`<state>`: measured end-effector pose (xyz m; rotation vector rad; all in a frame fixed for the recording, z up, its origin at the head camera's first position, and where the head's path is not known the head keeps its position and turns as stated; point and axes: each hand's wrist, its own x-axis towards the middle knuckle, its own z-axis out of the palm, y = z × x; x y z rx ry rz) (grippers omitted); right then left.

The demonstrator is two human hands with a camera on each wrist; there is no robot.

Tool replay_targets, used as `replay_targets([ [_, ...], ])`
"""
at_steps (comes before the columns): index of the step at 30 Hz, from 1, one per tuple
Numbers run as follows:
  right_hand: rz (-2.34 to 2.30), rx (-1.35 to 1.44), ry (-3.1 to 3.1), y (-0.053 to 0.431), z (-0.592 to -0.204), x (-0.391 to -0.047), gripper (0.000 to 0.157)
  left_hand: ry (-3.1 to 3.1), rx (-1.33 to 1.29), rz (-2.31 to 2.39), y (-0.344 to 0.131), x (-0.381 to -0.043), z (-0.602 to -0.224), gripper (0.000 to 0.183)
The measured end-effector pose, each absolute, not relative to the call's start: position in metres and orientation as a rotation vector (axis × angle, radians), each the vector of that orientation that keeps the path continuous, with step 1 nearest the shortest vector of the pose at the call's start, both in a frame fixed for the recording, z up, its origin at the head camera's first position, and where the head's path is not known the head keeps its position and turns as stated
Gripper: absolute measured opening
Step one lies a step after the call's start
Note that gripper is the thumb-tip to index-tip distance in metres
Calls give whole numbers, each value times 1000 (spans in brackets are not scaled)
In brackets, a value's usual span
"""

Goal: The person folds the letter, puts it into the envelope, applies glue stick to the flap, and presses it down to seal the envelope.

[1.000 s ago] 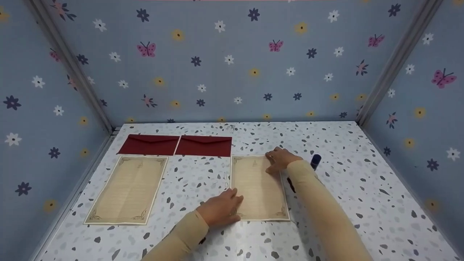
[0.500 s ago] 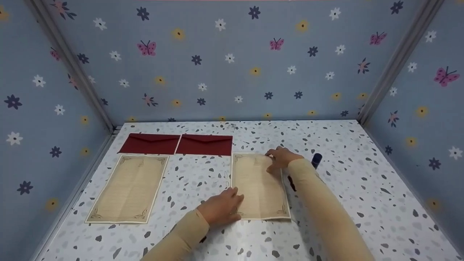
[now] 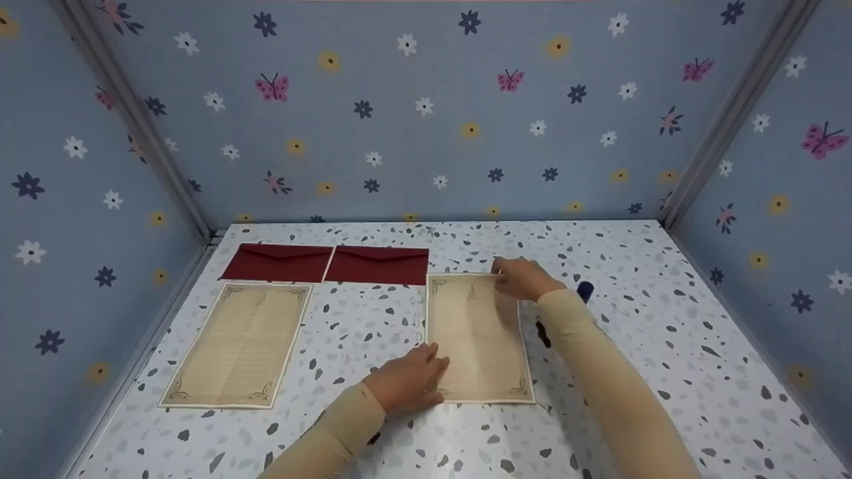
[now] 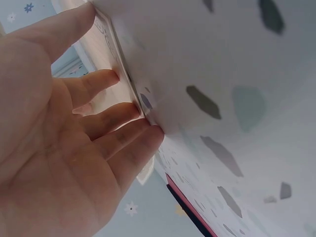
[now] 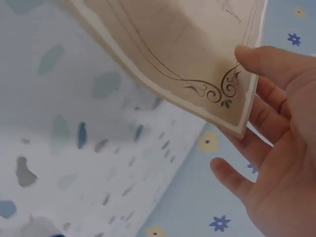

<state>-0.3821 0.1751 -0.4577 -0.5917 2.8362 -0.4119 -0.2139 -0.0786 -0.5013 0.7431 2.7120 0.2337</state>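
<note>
A tan letter sheet [image 3: 476, 346] with a pale border and ornate corners lies upright in front of me, faint creases down its length. My right hand [image 3: 527, 279] pinches its far right corner; in the right wrist view the thumb is over the printed face, fingers behind, and this corner of the sheet [image 5: 197, 64] is lifted off the table. My left hand [image 3: 405, 380] rests at the near left edge, its fingers [image 4: 136, 148] extended and touching the table and paper edge. A second, matching letter sheet [image 3: 236, 346] lies flat at the left.
Two dark red envelopes [image 3: 276, 263], side by side, lie behind the sheets with flaps at the far side. A dark blue cylinder [image 3: 585, 291] is beyond my right wrist. Flowered walls [image 3: 426, 133] enclose the speckled table [image 3: 373, 313] at the back and sides.
The right hand has shifted slightly away from me, and the far edge of the right sheet has moved with it. The left hand has stayed in place.
</note>
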Motion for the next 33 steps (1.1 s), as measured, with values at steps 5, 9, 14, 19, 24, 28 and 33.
replay_targets([
  [5,-414,-713,2807,179,-442,-376,28,2714,749,246,-79,-214,-502,69],
  [9,-344,-752,2769,181,-431,-370,28,2710,740,265,-79,-214,-501,69],
  [14,-258,-714,2678,180,-414,-359,36,2723,775,242,-80,-213,-500,68],
  [19,-230,-632,2603,174,-400,-347,44,2742,809,251,-80,-212,-500,66],
  [24,-201,-667,2580,167,-396,-339,37,2745,816,244,-80,-212,-499,67],
  [28,-203,-728,2543,161,-398,-333,32,2767,858,231,-82,-212,-499,66],
  [33,-157,-787,2505,156,-405,-322,36,2800,922,214,-83,-212,-500,64],
])
